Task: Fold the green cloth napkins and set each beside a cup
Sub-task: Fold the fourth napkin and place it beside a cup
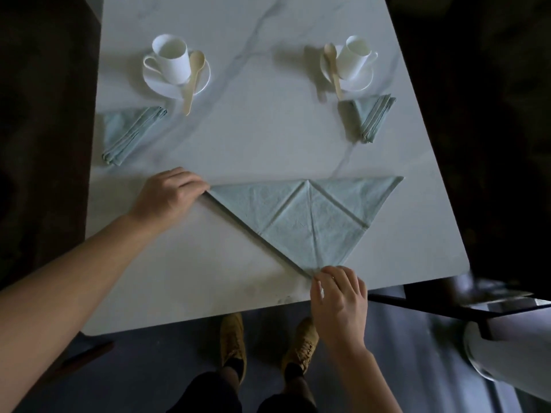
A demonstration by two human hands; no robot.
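Layers may slide apart if you pull unevenly: your left hand (170,195) pinches the left corner of the napkin (310,222), your right hand (340,302) pinches its near tip.

The person's left hand (170,198) and right hand (340,305) are bare. The left forearm (74,263) and right forearm (380,383) show uncovered right up to the frame's edge. Lower down are two tan lace-up fabric shoes, the left shoe (232,341) and the right shoe (301,344), each with a rounded toe and laces of the same tan tone. Dark ankle socks (293,371) rise out of them. Above the socks, black legwear (208,394) fills the bottom of the view. The dim light hides its cut and fabric.
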